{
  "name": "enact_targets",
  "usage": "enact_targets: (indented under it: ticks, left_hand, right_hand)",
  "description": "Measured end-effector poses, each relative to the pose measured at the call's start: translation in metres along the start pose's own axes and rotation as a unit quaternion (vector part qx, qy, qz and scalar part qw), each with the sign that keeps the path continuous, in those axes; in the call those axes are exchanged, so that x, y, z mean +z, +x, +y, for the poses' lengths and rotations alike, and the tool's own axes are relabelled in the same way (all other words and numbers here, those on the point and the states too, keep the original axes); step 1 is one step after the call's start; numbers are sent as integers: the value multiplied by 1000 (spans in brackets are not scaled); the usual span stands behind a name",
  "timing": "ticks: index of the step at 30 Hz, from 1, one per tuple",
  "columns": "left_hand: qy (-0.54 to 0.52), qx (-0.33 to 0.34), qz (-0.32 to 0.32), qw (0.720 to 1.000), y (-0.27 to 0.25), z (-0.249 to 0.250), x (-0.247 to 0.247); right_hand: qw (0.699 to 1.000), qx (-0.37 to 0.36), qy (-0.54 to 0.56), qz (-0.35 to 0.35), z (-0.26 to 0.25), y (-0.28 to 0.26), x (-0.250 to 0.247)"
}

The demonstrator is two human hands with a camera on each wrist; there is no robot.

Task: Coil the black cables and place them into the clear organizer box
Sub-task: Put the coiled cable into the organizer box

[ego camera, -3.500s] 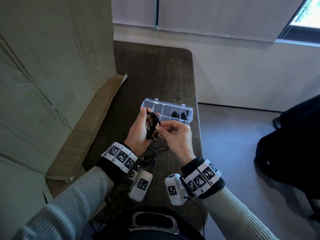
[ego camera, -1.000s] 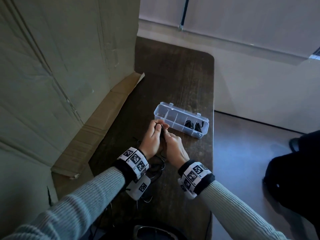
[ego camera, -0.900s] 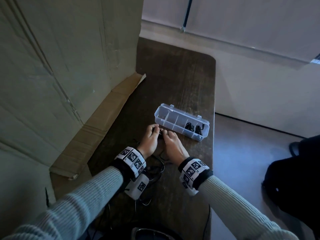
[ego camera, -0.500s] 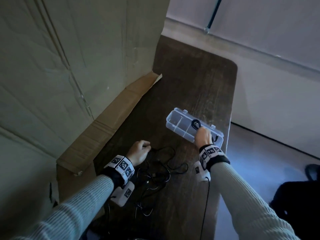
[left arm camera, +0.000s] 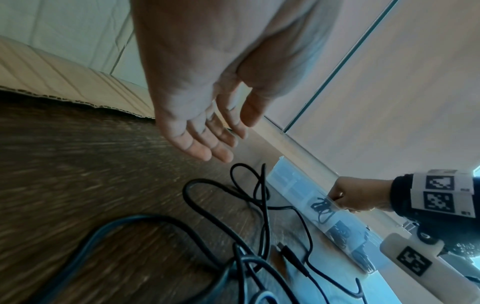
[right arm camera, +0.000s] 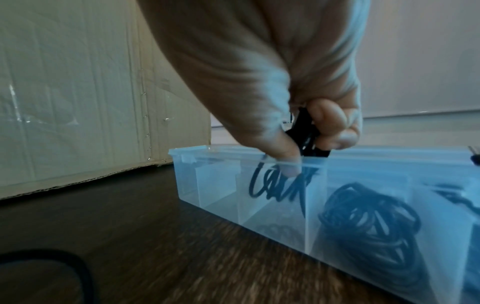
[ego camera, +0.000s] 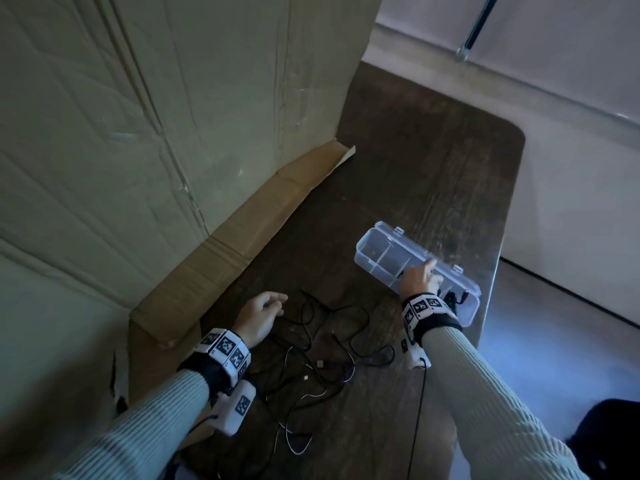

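Observation:
The clear organizer box (ego camera: 375, 249) lies near the table's right edge, lid open. My right hand (ego camera: 417, 280) pinches a coiled black cable (right arm camera: 279, 184) and holds it down inside a middle compartment of the box (right arm camera: 213, 181). Another coiled cable (right arm camera: 369, 220) fills the compartment to its right. Loose black cables (ego camera: 332, 337) lie tangled on the table in front of me. My left hand (ego camera: 263, 315) hovers over their left side, fingers relaxed and empty (left arm camera: 207, 139).
A big cardboard box (ego camera: 156, 133) stands along the left, its flap (ego camera: 259, 220) lying on the dark wooden table (ego camera: 433, 150). The table's right edge runs just beyond the organizer. A thin white cable (ego camera: 304, 400) lies among the black ones.
My hands parted: the right one carried the coiled cable out to the organizer and lowered it into a compartment. The left hand let go and drew back over the loose cables.

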State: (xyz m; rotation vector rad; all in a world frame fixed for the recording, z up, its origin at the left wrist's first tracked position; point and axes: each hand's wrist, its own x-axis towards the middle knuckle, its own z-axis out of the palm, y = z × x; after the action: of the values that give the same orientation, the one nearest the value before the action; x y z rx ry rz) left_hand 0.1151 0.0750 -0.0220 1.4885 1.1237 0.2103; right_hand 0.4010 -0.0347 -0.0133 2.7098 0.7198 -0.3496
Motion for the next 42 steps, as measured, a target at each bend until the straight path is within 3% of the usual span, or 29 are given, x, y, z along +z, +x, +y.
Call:
enact_targets:
  ticks: [5,9,16,24,29,34,37,42]
  left_hand:
    - [-13,4,-1,1000,4,1,1]
    - [-17,6,2,1000,5,-1,-1]
    - [-11,23,16,1000,7,-5,-4]
    - [-19,64,6,998,9,4,-5]
    - [-11,55,3,998,8,0,-5]
    - [4,54,4,999,4,-5,-4]
    - [13,52,5,999,2,-10,-5]
    - [60,15,-21,998,0,-26,-9]
  right_hand:
    - [996,-77,-36,-22,9,9,-3]
    - [993,-95,27,-68,18,11,-4]
    - [983,-113,110,-90,21,15,10]
    - [983,-136,69,-104,25,20,10]
    - [980,-164,98,-60,32,18,17]
    - [955,-72,287,17,35,0,16]
    - [941,-78,330,-12,34,-11,21]
    - [950,-130,263,-104,27,-27,24]
